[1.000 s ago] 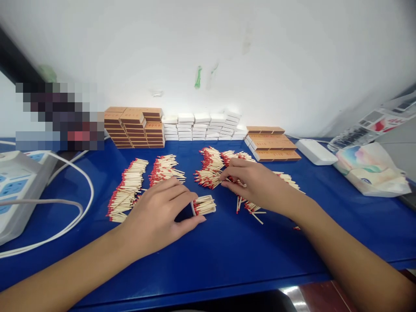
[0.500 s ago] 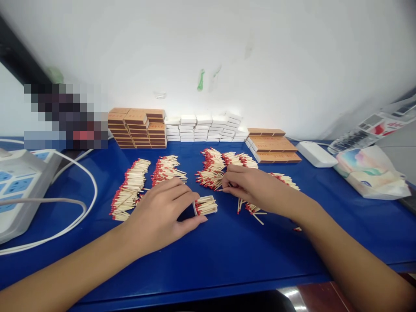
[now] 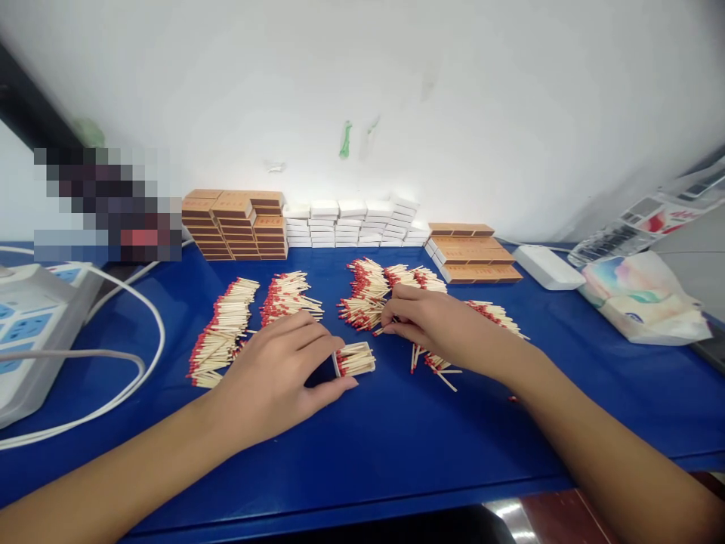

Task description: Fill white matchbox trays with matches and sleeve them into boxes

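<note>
My left hand (image 3: 277, 374) rests on the blue table (image 3: 396, 438) and grips a small open matchbox tray (image 3: 354, 359) filled with red-tipped matches. My right hand (image 3: 439, 325) lies just to the right, its fingers pinched on a few matches at the edge of a loose pile of matches (image 3: 368, 295). More matches (image 3: 436, 363) lie scattered under and beside that hand. Two further heaps of matches (image 3: 223, 332) sit to the left, beyond my left hand.
Stacks of brown matchboxes (image 3: 235, 223), white inner trays (image 3: 351, 223) and flat brown sleeves (image 3: 470, 257) line the wall. A white power strip (image 3: 28, 332) with cables lies at left. A white box (image 3: 547, 266) and a tissue pack (image 3: 643, 298) lie at right.
My right hand's fingers have drawn together on matches at the pile's edge and shifted slightly left. My left hand and the tray have stayed put.
</note>
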Tool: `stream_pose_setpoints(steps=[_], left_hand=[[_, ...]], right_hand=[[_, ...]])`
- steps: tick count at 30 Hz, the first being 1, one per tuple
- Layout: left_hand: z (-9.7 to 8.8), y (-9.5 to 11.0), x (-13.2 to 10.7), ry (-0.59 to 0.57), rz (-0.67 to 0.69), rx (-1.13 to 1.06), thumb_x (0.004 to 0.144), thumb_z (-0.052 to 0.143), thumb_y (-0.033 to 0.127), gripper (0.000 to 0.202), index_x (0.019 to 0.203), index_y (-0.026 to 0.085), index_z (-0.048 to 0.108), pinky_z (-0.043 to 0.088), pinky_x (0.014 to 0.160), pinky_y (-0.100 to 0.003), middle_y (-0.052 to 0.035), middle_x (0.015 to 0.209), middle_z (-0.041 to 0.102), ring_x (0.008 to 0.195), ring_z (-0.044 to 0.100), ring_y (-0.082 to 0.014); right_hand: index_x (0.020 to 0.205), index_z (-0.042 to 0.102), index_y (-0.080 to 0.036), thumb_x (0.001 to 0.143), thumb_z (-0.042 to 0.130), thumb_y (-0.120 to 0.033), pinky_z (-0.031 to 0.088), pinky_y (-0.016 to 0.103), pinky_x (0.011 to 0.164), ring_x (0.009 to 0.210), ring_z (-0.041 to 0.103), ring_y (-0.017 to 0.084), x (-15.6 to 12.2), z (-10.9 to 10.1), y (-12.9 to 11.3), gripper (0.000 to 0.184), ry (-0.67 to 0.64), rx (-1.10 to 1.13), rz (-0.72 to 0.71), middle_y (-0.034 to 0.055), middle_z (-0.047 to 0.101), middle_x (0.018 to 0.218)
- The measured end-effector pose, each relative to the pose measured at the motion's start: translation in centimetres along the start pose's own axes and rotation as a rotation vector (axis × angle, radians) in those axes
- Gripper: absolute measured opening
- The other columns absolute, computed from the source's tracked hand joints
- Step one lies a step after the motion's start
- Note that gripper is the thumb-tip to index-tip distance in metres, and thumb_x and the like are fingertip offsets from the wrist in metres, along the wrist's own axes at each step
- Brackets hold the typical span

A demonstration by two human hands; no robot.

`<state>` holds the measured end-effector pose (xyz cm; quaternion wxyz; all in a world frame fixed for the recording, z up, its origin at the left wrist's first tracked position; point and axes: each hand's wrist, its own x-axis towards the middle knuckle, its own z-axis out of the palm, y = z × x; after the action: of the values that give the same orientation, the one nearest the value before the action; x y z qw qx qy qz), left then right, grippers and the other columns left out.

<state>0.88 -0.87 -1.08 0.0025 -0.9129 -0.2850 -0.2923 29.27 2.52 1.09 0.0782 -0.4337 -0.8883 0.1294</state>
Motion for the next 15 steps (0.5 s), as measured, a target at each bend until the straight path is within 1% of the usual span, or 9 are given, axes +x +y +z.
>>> stream_pose_setpoints(steps=[3, 5, 10, 12, 15], left_hand=[[0.1, -0.1, 0.0, 0.011, 0.004, 0.008, 0.097, 0.08, 0.037, 0.024, 0.107, 0.016, 0.074, 0.058, 0.085, -0.042, -0.0043, 0.091, 0.076, 0.09, 0.069, -0.0248], [0.1, -0.1, 0.0, 0.017, 0.003, 0.012, 0.097, 0.08, 0.036, 0.024, 0.107, 0.016, 0.073, 0.058, 0.088, -0.043, -0.0044, 0.092, 0.077, 0.091, 0.07, -0.0251], [0.1, -0.1, 0.0, 0.014, -0.01, 0.004, 0.097, 0.08, 0.036, 0.024, 0.107, 0.016, 0.073, 0.058, 0.083, -0.041, -0.0046, 0.091, 0.077, 0.089, 0.069, -0.0246], [0.1, -0.1, 0.0, 0.013, -0.013, 0.003, 0.097, 0.08, 0.037, 0.024, 0.107, 0.016, 0.073, 0.058, 0.082, -0.041, -0.005, 0.091, 0.077, 0.088, 0.069, -0.0249], [0.2, 0.0, 0.1, 0.017, -0.014, -0.001, 0.096, 0.081, 0.037, 0.026, 0.109, 0.015, 0.073, 0.059, 0.084, -0.042, -0.0056, 0.092, 0.077, 0.088, 0.07, -0.0253]], right_hand=[[0.096, 0.066, -0.019, 0.109, 0.06, -0.022, 0.044, 0.031, 0.071, 0.086, 0.064, 0.019, 0.1, 0.0, -0.2, 0.015, -0.015, -0.02, 0.028, 0.0055, 0.066, 0.104], [0.095, 0.065, -0.019, 0.111, 0.058, -0.024, 0.044, 0.031, 0.071, 0.085, 0.063, 0.019, -0.1, 0.1, -0.4, 0.017, -0.004, -0.015, 0.018, 0.0054, 0.066, 0.103], [0.103, 0.066, -0.022, 0.113, 0.055, -0.034, 0.048, 0.032, 0.076, 0.089, 0.065, 0.019, -0.6, 0.3, -1.5, 0.02, 0.106, 0.118, -0.066, 0.0053, 0.067, 0.104], [0.104, 0.066, -0.022, 0.113, 0.056, -0.032, 0.049, 0.032, 0.078, 0.091, 0.066, 0.019, -0.7, 0.4, -2.3, 0.017, 0.131, 0.153, -0.095, 0.0053, 0.068, 0.107], [0.104, 0.067, -0.022, 0.112, 0.058, -0.027, 0.049, 0.033, 0.079, 0.093, 0.068, 0.02, -0.6, 0.9, -3.7, 0.013, 0.149, 0.119, -0.125, 0.0064, 0.07, 0.108]])
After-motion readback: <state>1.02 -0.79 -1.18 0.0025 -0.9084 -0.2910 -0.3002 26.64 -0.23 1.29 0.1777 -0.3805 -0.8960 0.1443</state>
